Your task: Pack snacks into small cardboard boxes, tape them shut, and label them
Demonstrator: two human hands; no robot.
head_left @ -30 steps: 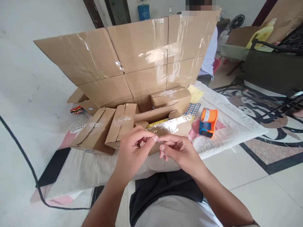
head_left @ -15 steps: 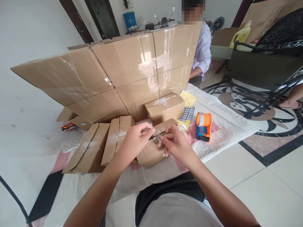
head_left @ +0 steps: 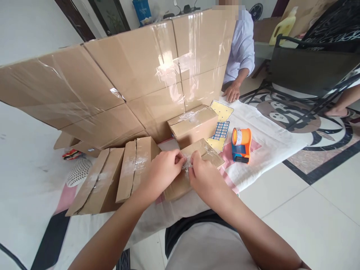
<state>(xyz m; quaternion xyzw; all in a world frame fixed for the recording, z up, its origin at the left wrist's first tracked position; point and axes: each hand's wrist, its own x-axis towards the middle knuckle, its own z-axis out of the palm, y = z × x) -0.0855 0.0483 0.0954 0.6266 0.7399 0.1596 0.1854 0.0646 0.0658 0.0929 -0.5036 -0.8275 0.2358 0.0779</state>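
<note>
Now both hands (head_left: 185, 172) on box (head_left: 197, 165).

My left hand (head_left: 161, 174) and right hand (head_left: 204, 178) are now lowered onto the small box (head_left: 194, 167), fingers pinching its clear tape; beyond them, a co-worker's hand (head_left: 232, 92) appears.

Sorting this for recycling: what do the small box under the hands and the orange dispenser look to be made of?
Small box: brown corrugated cardboard, matte, with glossy clear tape that glints over its top where the left hand and right hand press. Dispenser: apparently moulded plastic, smooth orange and blue shell with a slight sheen; any metal blade isn't visible.
</note>
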